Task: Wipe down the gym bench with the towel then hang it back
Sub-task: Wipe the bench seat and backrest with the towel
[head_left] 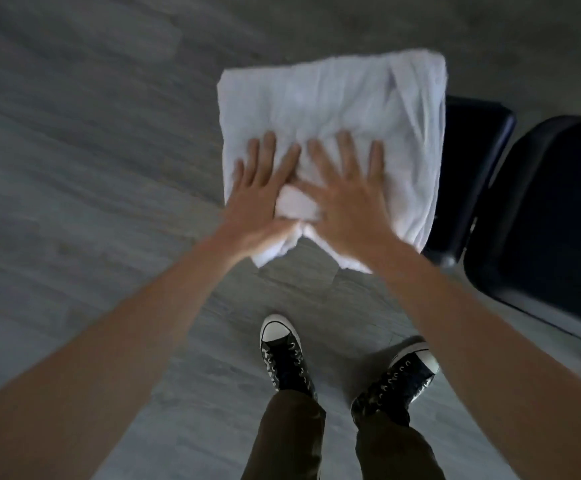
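Wiping step: my left hand [259,188] and right hand [347,199] press flat, each grip open, on the towel [337,102]. The uncovered desk [538,209] right of my grip probably needs wiping next.

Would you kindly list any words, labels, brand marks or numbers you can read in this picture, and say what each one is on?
There is no readable text.
Towel: plain white, no label showing.
Bench pads: plain dark, no marking visible.
Left shoe and right shoe: pale marks along the sides, too blurred to tell whether they are lettering.
Floor: no signs.

white towel [344,98] spread over dark bench [472,174]
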Motion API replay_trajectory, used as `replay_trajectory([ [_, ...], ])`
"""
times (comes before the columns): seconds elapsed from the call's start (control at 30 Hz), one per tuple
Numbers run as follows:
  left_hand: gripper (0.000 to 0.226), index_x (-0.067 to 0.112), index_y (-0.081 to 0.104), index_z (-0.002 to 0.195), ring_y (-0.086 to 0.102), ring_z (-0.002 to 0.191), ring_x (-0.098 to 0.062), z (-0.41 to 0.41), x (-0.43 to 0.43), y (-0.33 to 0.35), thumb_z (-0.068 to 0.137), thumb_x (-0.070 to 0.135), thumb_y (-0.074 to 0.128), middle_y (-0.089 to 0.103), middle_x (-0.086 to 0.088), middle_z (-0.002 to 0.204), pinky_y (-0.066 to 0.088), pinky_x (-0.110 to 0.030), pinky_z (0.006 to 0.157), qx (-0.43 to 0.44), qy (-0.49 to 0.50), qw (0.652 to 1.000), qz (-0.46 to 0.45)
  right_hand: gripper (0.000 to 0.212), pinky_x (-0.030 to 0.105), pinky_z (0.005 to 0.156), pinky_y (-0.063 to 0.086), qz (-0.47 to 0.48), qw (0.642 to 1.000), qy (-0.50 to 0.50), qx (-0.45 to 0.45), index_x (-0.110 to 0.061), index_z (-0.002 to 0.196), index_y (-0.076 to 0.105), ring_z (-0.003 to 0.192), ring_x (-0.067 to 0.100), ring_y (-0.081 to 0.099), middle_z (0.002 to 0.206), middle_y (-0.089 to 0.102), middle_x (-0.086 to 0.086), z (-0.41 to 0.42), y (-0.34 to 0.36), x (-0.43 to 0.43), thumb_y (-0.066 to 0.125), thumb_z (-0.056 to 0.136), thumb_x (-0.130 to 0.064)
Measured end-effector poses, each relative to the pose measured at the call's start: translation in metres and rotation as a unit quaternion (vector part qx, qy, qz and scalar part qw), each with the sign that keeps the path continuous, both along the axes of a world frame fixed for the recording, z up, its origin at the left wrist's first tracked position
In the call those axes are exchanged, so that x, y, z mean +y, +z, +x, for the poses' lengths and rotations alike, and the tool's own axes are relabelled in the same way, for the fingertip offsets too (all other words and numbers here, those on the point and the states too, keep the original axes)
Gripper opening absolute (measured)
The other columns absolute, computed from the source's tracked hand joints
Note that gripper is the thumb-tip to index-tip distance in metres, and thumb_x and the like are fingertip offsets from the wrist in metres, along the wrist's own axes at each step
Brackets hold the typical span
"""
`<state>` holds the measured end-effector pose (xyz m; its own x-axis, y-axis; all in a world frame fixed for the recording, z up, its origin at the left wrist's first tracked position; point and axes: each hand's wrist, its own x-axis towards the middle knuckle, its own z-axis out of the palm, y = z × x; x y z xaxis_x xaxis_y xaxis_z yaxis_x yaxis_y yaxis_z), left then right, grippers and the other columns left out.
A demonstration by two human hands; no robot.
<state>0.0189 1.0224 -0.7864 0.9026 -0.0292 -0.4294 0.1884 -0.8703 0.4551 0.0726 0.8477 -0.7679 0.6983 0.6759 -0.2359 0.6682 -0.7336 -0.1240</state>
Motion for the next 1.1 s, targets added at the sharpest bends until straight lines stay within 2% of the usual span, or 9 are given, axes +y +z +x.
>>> replay_trajectory([
  [0.1, 0.103, 0.032, 0.002, 0.166, -0.019, 0.159, -0.042, -0.001, -0.018, 0.001, 0.076, 0.068, 0.036, -0.017, -0.014, 0.174, -0.007, -0.059, 0.128, -0.007, -0.028, 1.000, 0.012, 0.068, 0.076, 0.115, 0.002, 0.012, 1.000, -0.016, 0.012, -0.043, 0.150, 0.042, 0.156, 0.044, 0.009, 0.169, 0.022, 0.004, -0.004, 0.002, -0.026, 0.068, 0.087, -0.048],
  [0.3, 0.090, 0.042, 0.008, 0.166, -0.016, 0.161, -0.036, 0.147, -0.079, 0.019, 0.083, 0.052, 0.041, -0.009, -0.008, 0.176, -0.011, -0.058, 0.127, -0.018, -0.100, 0.995, -0.021, 0.052, 0.078, 0.110, -0.014, 0.008, 0.973, -0.227, 0.043, -0.045, 0.147, 0.044, 0.156, 0.038, -0.016, 0.172, 0.004, -0.004, 0.096, 0.024, -0.078, 0.051, 0.096, -0.049],
  [0.43, 0.096, 0.038, 0.004, 0.167, -0.020, 0.160, -0.033, 0.062, -0.094, 0.017, 0.080, 0.048, 0.045, -0.015, -0.007, 0.176, -0.012, -0.056, 0.128, -0.066, -0.076, 0.994, -0.037, 0.060, 0.081, 0.111, -0.004, 0.024, 0.981, -0.191, 0.029, -0.048, 0.151, 0.036, 0.155, 0.045, -0.012, 0.173, 0.003, -0.001, 0.024, 0.026, -0.094, 0.049, 0.093, -0.061],
  [0.57, 0.109, 0.031, 0.002, 0.167, -0.023, 0.159, -0.038, -0.029, -0.112, 0.013, 0.075, 0.040, 0.059, -0.019, -0.014, 0.174, -0.016, -0.060, 0.126, -0.077, -0.087, 0.993, -0.019, 0.062, 0.082, 0.111, 0.001, 0.072, 0.975, -0.191, 0.085, -0.045, 0.151, 0.040, 0.155, 0.046, -0.010, 0.172, 0.005, 0.004, -0.066, 0.034, -0.116, 0.042, 0.091, -0.031],
  [0.73, 0.088, 0.040, 0.001, 0.166, -0.021, 0.160, -0.034, 0.087, -0.120, 0.021, 0.089, 0.047, 0.045, -0.016, -0.006, 0.175, -0.015, -0.055, 0.127, -0.047, -0.059, 0.997, -0.029, 0.059, 0.077, 0.115, -0.003, 0.037, 0.978, -0.197, 0.056, -0.037, 0.150, 0.044, 0.155, 0.044, -0.009, 0.172, 0.009, -0.003, 0.046, 0.028, -0.116, 0.054, 0.095, -0.056],
  [0.8, 0.079, 0.044, 0.009, 0.165, -0.013, 0.162, -0.033, 0.139, -0.125, 0.023, 0.094, 0.044, 0.044, -0.005, -0.004, 0.177, -0.012, -0.056, 0.127, -0.022, -0.023, 0.998, -0.045, 0.057, 0.069, 0.120, 0.002, 0.070, 0.960, -0.257, 0.091, -0.032, 0.153, 0.040, 0.157, 0.037, 0.002, 0.169, 0.019, -0.003, 0.092, 0.041, -0.113, 0.054, 0.099, -0.046],
  [0.87, 0.083, 0.047, 0.019, 0.163, 0.010, 0.162, -0.032, 0.165, -0.132, 0.035, 0.085, 0.048, 0.048, 0.021, -0.001, 0.175, -0.002, -0.060, 0.128, 0.022, 0.026, 0.989, -0.142, 0.050, 0.049, 0.120, 0.029, 0.157, 0.942, -0.262, 0.137, -0.033, 0.147, 0.047, 0.143, 0.024, 0.042, 0.149, 0.050, -0.006, 0.116, 0.068, -0.116, 0.056, 0.098, -0.034],
  [1.0, 0.073, 0.028, 0.052, 0.149, 0.063, 0.125, -0.017, 0.174, -0.166, 0.091, 0.077, 0.036, 0.054, 0.070, 0.000, 0.132, 0.048, -0.043, 0.110, -0.030, 0.089, 0.936, -0.338, 0.026, 0.008, 0.080, 0.050, 0.266, 0.891, -0.330, 0.160, -0.038, 0.113, 0.065, 0.081, -0.017, 0.061, 0.095, 0.066, -0.023, 0.136, 0.130, -0.148, 0.061, 0.091, -0.027],
  [1.1, 0.037, 0.010, 0.064, 0.107, 0.064, 0.080, -0.012, 0.188, -0.215, 0.135, 0.080, 0.032, 0.052, 0.065, -0.002, 0.087, 0.052, -0.034, 0.073, -0.094, 0.069, 0.943, -0.313, 0.016, 0.018, 0.078, 0.051, 0.295, 0.823, -0.466, 0.133, -0.024, 0.105, 0.058, 0.091, 0.013, 0.068, 0.095, 0.061, -0.011, 0.147, 0.168, -0.200, 0.058, 0.090, -0.030],
])
